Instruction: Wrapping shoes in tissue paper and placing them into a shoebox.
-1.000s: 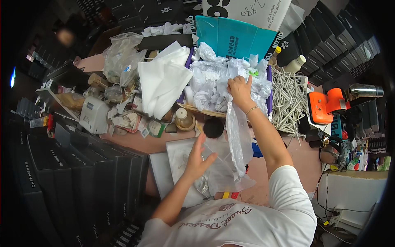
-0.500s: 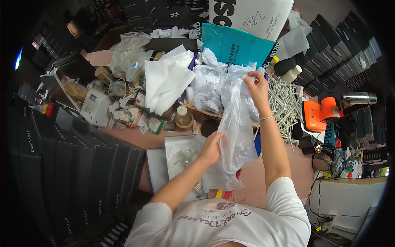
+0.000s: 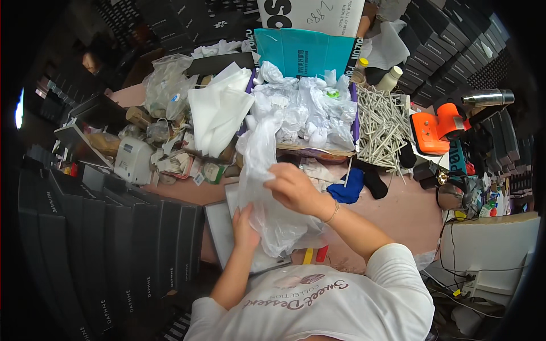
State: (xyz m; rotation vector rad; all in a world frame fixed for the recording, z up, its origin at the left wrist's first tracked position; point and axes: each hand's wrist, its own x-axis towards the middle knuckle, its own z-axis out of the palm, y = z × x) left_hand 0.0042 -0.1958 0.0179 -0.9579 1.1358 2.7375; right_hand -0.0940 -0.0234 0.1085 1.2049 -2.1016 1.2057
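A thin, translucent white plastic bag (image 3: 255, 170) hangs crumpled between my hands above the near part of the table. My right hand (image 3: 293, 190) is closed on the bag's right side, fingers bent into the film. Lower down, my left hand (image 3: 245, 228) holds the bag's left edge, its fingertips partly covered by the plastic. Under the bag lies a shallow pale-lined box (image 3: 219, 227), mostly hidden. Just beyond my hands, a bin with a purple rim (image 3: 356, 128) is heaped with crumpled white bags (image 3: 307, 108).
White sheets (image 3: 219, 111) lie left of the bin; thin pale sticks (image 3: 381, 131) fill a box to its right. An orange tape dispenser (image 3: 432, 131), blue cloth (image 3: 347, 187) and metal kettle (image 3: 452, 196) stand rightward. Dark shoebox stacks (image 3: 131, 244) rise at left.
The bag has moved left and nearer, away from the bin. My right hand has come down and left with it; my left hand has shifted left and lower.
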